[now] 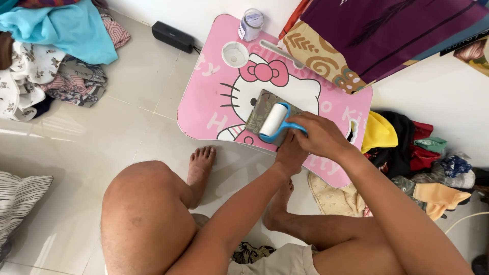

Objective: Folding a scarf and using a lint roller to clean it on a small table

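The person sits on the tiled floor (127,132) with knees drawn up, bent over a low pink surface with a cartoon cat printed on it (214,102). The right hand (321,136) has its grip closed around the blue handle of a white lint roller (274,122), which rests on a small folded patterned grey-green cloth (261,109) lying near the middle of the surface. The left hand (290,153) sits just below the right, its fingers hidden, so I cannot tell its grip. A small clear plastic jar (251,24) stands at the far edge.
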